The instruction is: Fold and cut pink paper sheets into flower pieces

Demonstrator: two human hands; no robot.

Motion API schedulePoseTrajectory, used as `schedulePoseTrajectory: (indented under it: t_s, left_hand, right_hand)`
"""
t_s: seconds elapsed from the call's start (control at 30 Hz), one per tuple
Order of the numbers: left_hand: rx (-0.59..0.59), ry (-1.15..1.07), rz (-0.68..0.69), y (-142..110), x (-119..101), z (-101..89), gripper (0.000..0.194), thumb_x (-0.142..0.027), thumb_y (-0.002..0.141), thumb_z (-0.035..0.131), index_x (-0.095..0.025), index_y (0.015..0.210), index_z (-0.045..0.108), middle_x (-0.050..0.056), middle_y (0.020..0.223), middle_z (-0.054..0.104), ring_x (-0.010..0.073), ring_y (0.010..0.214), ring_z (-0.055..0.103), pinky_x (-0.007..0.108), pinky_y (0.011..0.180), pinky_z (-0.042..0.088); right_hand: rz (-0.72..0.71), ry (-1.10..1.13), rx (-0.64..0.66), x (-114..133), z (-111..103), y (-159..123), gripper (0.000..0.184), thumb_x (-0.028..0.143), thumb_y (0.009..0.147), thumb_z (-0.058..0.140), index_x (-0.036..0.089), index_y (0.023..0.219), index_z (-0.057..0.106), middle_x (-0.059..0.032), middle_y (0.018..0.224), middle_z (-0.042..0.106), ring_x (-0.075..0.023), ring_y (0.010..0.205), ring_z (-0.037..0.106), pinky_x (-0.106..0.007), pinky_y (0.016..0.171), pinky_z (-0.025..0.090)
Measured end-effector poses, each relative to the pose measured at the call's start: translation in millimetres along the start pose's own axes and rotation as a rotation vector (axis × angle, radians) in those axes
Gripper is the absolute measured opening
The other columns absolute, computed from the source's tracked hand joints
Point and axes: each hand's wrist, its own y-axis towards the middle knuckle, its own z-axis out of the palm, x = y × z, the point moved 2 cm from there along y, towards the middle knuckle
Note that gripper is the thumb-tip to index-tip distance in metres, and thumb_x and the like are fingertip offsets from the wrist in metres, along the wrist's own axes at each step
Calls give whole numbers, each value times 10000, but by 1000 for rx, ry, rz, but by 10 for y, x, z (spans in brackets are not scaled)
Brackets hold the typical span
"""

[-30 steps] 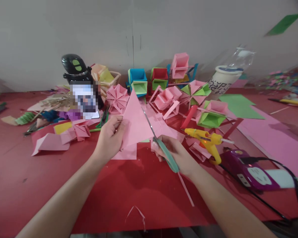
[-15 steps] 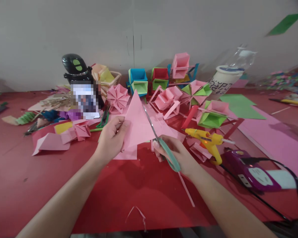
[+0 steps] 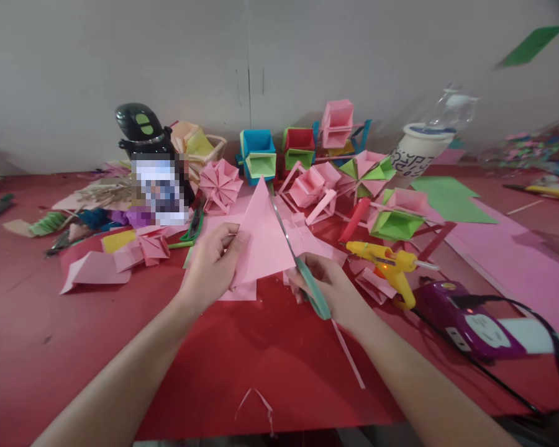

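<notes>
My left hand (image 3: 214, 264) pinches the lower left edge of a folded pink paper triangle (image 3: 264, 239), held up above the red table (image 3: 261, 366). In my right hand (image 3: 333, 292) are scissors with green handles (image 3: 302, 267); their blades run up along the triangle's right edge. A flat pink sheet (image 3: 242, 288) lies on the table beneath the triangle. A thin pink strip (image 3: 347, 354) trails on the table below my right wrist.
Folded paper boxes and pinwheels in pink, green, blue and red (image 3: 326, 174) crowd the back of the table. A yellow glue gun (image 3: 391, 264) and a purple power strip (image 3: 466, 320) with black cable sit at right. A black bottle (image 3: 142, 130) stands at back left.
The pink triangle and both hands have shifted slightly right and down. The scissors have moved a little further along the triangle's right edge.
</notes>
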Motion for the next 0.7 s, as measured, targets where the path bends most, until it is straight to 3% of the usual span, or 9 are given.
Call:
schedulePoseTrajectory:
  t_s: [0.7]
  left_hand:
    - [12, -11, -19, -19, -15, 16, 332, -484, 950, 603, -187, 1093, 645, -42, 627, 590, 68, 346, 450, 157, 260, 341]
  right_hand:
    - [-33, 29, -41, -85, -49, 31, 420, 445, 637, 888, 192, 665, 554, 35, 526, 593, -105, 424, 528, -238, 436, 407]
